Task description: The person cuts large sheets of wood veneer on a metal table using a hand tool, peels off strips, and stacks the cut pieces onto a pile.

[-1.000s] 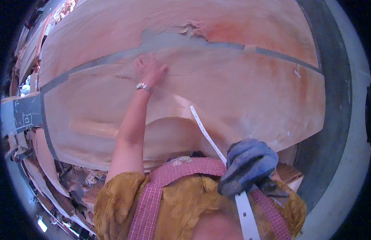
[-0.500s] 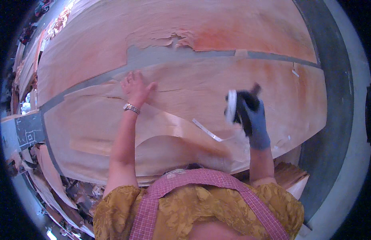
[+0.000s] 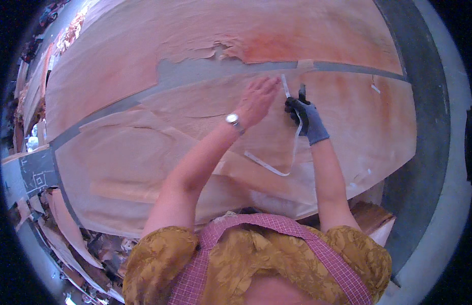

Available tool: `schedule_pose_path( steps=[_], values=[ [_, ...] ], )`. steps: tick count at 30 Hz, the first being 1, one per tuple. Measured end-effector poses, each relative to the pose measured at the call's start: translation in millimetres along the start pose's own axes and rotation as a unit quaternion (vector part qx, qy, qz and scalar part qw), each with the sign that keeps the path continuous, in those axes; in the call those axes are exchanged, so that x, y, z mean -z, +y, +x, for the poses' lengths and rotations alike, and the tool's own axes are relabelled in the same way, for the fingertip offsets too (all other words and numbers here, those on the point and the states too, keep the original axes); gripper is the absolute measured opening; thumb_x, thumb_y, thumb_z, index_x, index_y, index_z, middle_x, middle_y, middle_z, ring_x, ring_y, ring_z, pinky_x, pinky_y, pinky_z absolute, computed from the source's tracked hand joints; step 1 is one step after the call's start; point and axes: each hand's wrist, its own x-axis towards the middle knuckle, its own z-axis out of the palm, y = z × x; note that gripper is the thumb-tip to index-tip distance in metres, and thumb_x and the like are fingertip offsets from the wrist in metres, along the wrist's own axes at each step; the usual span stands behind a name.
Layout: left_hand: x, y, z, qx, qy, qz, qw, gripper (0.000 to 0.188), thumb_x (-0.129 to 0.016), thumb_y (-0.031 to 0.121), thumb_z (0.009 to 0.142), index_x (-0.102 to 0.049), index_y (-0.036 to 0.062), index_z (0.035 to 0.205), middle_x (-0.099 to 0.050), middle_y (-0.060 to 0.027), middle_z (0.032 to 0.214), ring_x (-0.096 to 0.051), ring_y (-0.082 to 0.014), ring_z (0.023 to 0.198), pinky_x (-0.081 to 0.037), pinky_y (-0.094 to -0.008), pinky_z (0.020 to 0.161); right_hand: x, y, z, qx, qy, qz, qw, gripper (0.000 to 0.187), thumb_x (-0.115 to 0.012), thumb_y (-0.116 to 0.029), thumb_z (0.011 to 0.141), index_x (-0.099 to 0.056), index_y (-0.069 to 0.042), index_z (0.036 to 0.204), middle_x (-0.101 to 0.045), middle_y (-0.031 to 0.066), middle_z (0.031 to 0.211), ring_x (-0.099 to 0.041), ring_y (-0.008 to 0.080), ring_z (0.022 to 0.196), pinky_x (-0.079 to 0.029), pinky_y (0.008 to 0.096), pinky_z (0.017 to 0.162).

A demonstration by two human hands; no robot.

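Observation:
A thin pinkish wood veneer sheet (image 3: 347, 117) with wavy, overlapping edges lies in front of me. My left hand (image 3: 257, 101), bare with a wristwatch, reaches across it, fingers stretched out, the tips close to the upper end of a narrow white paper tape (image 3: 284, 85). In a grey and black glove, my right hand (image 3: 305, 118) is closed on the tape. A dark, flat tool (image 3: 302, 92) sticks up from that hand; its kind is unclear. Below the glove the tape hangs down and bends left along the veneer. Any roll is hidden.
Beyond a grey gap lies another veneer sheet (image 3: 317, 30) with a torn edge (image 3: 220, 51). Small white tape pieces (image 3: 375, 88) sit at the right. A dark grey table border (image 3: 426, 127) curves along the right side. Veneer scraps (image 3: 68, 223) are piled at lower left.
My left hand has lifted from the veneer's left part and moved right, toward the tape. My right hand has moved up and slightly left; the white roll seen in it earlier no longer shows.

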Motion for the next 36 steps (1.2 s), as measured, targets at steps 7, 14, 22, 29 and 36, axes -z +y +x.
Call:
schedule_pose_path(
  steps=[7, 14, 22, 29, 36],
  values=[
    [-33.0, 12.4, 24.8, -0.019, -0.036, 0.014, 0.999, 0.051, -0.062, 0.031, 0.086, -0.055, 0.0072, 0.130, -0.048, -0.0088, 0.142, -0.044, -0.0285, 0.129, -0.036, -0.0426, 0.104, 36.1, -3.5, 7.9, 0.260, 0.141, -0.547, 0.783, 0.021, -0.064, -0.028, 0.094, -0.069, -0.008, 0.100, -0.068, 0.0026, 0.073, -0.060, 0.0112, 0.056, -0.043, 0.0246, 0.049],
    [-16.1, -15.6, 19.1, 0.066, -0.021, -0.063, 0.996, 0.031, -0.060, 0.022, 0.085, -0.060, 0.0097, 0.113, -0.056, -0.0105, 0.132, -0.052, -0.0307, 0.118, -0.039, -0.0467, 0.097, -16.2, -62.7, -59.6, 0.155, -0.049, -0.091, 0.982, 0.027, -0.061, -0.027, 0.097, -0.063, -0.006, 0.114, -0.069, 0.0061, 0.079, -0.048, 0.0058, 0.052, -0.037, 0.0204, 0.046],
    [70.8, -91.7, -160.4, 0.295, 0.120, 0.080, 0.945, 0.043, -0.052, 0.007, 0.089, -0.051, 0.0085, 0.132, -0.054, -0.0117, 0.138, -0.056, -0.0289, 0.120, -0.035, -0.0476, 0.106, -158.1, 21.7, -68.5, 0.024, -0.218, -0.060, 0.974, 0.023, -0.061, -0.027, 0.096, -0.064, -0.007, 0.107, -0.071, 0.0085, 0.085, -0.050, 0.0090, 0.050, -0.041, 0.0235, 0.048],
    [69.7, -73.9, -185.4, 0.161, 0.059, 0.005, 0.985, 0.045, -0.053, 0.008, 0.089, -0.055, 0.0168, 0.133, -0.053, -0.0046, 0.141, -0.051, -0.0228, 0.127, -0.034, -0.0438, 0.108, -205.9, 87.2, -49.2, -0.062, -0.149, 0.000, 0.987, 0.023, -0.067, -0.029, 0.092, -0.066, -0.008, 0.103, -0.070, 0.0063, 0.082, -0.061, 0.0118, 0.058, -0.044, 0.0244, 0.048],
    [76.3, -57.1, -191.0, 0.118, -0.054, 0.084, 0.988, 0.043, -0.053, 0.023, 0.094, -0.053, 0.0196, 0.137, -0.049, -0.0005, 0.145, -0.046, -0.0227, 0.132, -0.024, -0.0487, 0.115, -187.4, 75.7, -50.2, 0.056, -0.132, -0.289, 0.947, 0.018, -0.066, -0.025, 0.092, -0.068, -0.007, 0.095, -0.068, 0.0030, 0.073, -0.062, 0.0136, 0.058, -0.045, 0.0272, 0.049]
  ],
)
